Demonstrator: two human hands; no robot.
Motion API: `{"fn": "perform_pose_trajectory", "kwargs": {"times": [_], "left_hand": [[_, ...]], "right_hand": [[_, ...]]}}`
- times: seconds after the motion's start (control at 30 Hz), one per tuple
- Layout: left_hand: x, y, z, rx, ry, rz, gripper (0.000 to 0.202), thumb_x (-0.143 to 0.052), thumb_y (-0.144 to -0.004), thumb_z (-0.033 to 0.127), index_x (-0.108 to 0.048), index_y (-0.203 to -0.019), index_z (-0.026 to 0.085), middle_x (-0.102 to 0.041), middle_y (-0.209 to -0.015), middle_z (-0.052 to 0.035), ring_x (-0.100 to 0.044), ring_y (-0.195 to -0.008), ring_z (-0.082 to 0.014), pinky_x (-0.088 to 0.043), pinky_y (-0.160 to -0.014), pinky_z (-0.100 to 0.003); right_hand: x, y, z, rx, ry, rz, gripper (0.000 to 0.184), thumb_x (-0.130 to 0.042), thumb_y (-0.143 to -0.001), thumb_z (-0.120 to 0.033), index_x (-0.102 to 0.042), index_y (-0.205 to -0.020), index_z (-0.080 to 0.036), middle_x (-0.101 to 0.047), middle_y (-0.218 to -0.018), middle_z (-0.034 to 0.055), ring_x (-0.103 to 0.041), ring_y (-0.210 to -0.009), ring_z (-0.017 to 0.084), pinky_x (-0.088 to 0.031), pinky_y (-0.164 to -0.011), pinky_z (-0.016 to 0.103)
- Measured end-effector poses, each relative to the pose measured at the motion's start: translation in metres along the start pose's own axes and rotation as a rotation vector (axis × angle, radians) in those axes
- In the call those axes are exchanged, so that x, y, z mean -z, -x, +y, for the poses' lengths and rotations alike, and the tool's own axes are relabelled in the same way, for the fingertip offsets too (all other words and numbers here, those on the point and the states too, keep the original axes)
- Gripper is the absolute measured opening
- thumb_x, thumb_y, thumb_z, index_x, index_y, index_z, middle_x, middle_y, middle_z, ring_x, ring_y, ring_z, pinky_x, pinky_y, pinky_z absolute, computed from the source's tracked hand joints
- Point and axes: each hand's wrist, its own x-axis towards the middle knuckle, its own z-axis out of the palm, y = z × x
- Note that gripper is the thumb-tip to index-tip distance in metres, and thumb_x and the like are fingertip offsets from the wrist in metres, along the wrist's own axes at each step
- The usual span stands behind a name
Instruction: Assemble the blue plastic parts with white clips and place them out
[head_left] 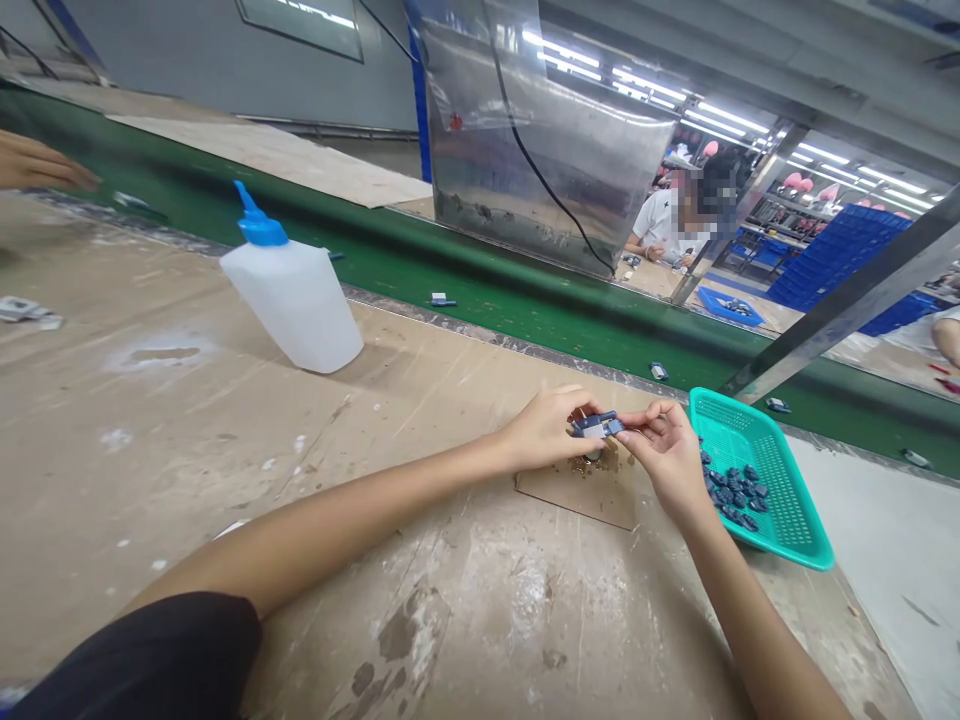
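The left hand [544, 430] and the right hand [664, 455] are both closed on a small dark blue and grey part [598, 426], with neither hand released. The left hand curls around the part's left end, while the right pinches its right end between thumb and fingers. The part is held just above a brown cardboard sheet [574, 497], with brown crumbs [596, 462] lying on the cardboard beneath it. The sheet lies on a scuffed tan workbench [465, 640], near the bench's far edge. Just right of the right hand sits a teal plastic mesh basket [780, 470], holding a heap of similar dark blue parts [731, 490]. Farther left on the bench stands a translucent white squeeze bottle [292, 305] with a blue nozzle, and small metal pieces [26, 312] lie at the bench's left edge. Beyond the bench runs a green conveyor belt [525, 315] with a few small parts [442, 299] on it. Another person's hand [37, 165] reaches in at far left, and a co-worker in a white shirt [664, 225] sits far off, left of stacked blue crates [840, 255]
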Motion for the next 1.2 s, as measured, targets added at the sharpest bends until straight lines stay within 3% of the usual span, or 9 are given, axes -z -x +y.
{"fn": "perform_pose_trajectory", "kwargs": {"times": [0.2, 0.3, 0.4, 0.53, 0.77, 0.93, 1.07, 1.13, 1.2], "left_hand": [[0.001, 0.002, 0.001, -0.045, -0.026, 0.033, 0.017, -0.063, -0.065, 0.022, -0.060, -0.081, 0.015, -0.060, -0.078, -0.0009, -0.054, -0.072, -0.0120, -0.041, -0.062, -0.021], [0.001, 0.003, 0.005, -0.079, -0.006, 0.054, 0.019, -0.062, -0.065, 0.020, -0.061, -0.083, 0.015, -0.061, -0.077, -0.0007, -0.054, -0.071, -0.0114, -0.041, -0.063, -0.021], [0.001, 0.004, 0.012, -0.123, 0.010, 0.112, 0.022, -0.062, -0.064, 0.017, -0.062, -0.086, 0.014, -0.062, -0.078, -0.0010, -0.054, -0.070, -0.0107, -0.042, -0.064, -0.021], [0.001, 0.007, 0.022, -0.205, 0.018, 0.174, 0.028, -0.060, -0.063, 0.012, -0.063, -0.090, 0.014, -0.063, -0.079, -0.0015, -0.055, -0.069, -0.0104, -0.044, -0.064, -0.021], [0.004, 0.013, 0.035, -0.320, -0.013, 0.246, 0.023, -0.061, -0.065, 0.011, -0.064, -0.087, 0.013, -0.062, -0.074, -0.0032, -0.056, -0.064, -0.0099, -0.047, -0.059, -0.021], [0.009, 0.020, 0.048, -0.476, -0.102, 0.328, 0.016, -0.057, -0.071, 0.008, -0.062, -0.085, 0.013, -0.061, -0.072, -0.0028, -0.056, -0.063, -0.0086, -0.048, -0.059, -0.019], [0.019, 0.015, 0.067, -0.586, -0.148, 0.279, 0.023, -0.057, -0.072, 0.006, -0.060, -0.094, 0.014, -0.063, -0.086, -0.0061, -0.059, -0.080, -0.0120, -0.049, -0.072, -0.023], [0.025, 0.000, 0.064, -0.566, -0.177, 0.186, 0.024, -0.055, -0.076, 0.011, -0.058, -0.100, 0.016, -0.063, -0.094, -0.0056, -0.058, -0.087, -0.0125, -0.048, -0.078, -0.024], [0.028, -0.024, 0.043, -0.446, -0.253, 0.117, 0.024, -0.052, -0.078, 0.016, -0.057, -0.102, 0.016, -0.062, -0.097, -0.0049, -0.057, -0.090, -0.0134, -0.046, -0.080, -0.026]], "right_hand": [[-0.007, 0.007, 0.002, 0.058, -0.002, 0.026, 0.031, -0.070, -0.064, -0.020, -0.041, -0.074, -0.021, -0.059, -0.076, -0.0007, -0.059, -0.082, 0.014, -0.046, -0.076, 0.027], [-0.007, 0.007, -0.001, -0.018, -0.098, 0.031, 0.029, -0.071, -0.064, -0.022, -0.043, -0.073, -0.020, -0.058, -0.072, -0.0021, -0.059, -0.074, 0.012, -0.046, -0.069, 0.023], [-0.003, 0.006, -0.005, -0.206, -0.305, -0.127, 0.025, -0.068, -0.067, -0.029, -0.047, -0.078, -0.021, -0.058, -0.072, -0.0025, -0.057, -0.067, 0.011, -0.045, -0.063, 0.023], [-0.002, 0.008, -0.009, -0.406, -0.528, -0.419, 0.026, -0.061, -0.073, -0.036, -0.051, -0.091, -0.021, -0.060, -0.084, 0.0029, -0.059, -0.077, 0.017, -0.045, -0.070, 0.030], [-0.012, 0.019, -0.021, -0.363, -0.688, -0.394, 0.031, -0.068, -0.065, -0.029, -0.045, -0.085, -0.027, -0.059, -0.082, -0.0031, -0.059, -0.078, 0.014, -0.042, -0.068, 0.024], [-0.015, 0.028, -0.038, -0.257, -0.561, -0.396, 0.033, -0.068, -0.066, -0.033, -0.043, -0.087, -0.029, -0.058, -0.078, -0.0028, -0.058, -0.074, 0.016, -0.043, -0.070, 0.031], [-0.003, 0.029, -0.059, -0.144, -0.348, -0.458, 0.056, -0.063, -0.071, -0.038, -0.031, -0.117, -0.036, -0.060, -0.088, -0.0002, -0.059, -0.077, 0.017, -0.045, -0.071, 0.033], [0.015, 0.021, -0.066, -0.052, -0.038, -0.469, 0.065, -0.059, -0.074, -0.039, -0.022, -0.128, -0.036, -0.060, -0.095, 0.0023, -0.059, -0.082, 0.018, -0.045, -0.074, 0.034], [0.042, 0.009, -0.064, 0.032, 0.455, -0.367, 0.051, -0.050, -0.081, -0.035, -0.031, -0.128, -0.030, -0.059, -0.103, 0.0048, -0.057, -0.091, 0.020, -0.043, -0.079, 0.034]]}}
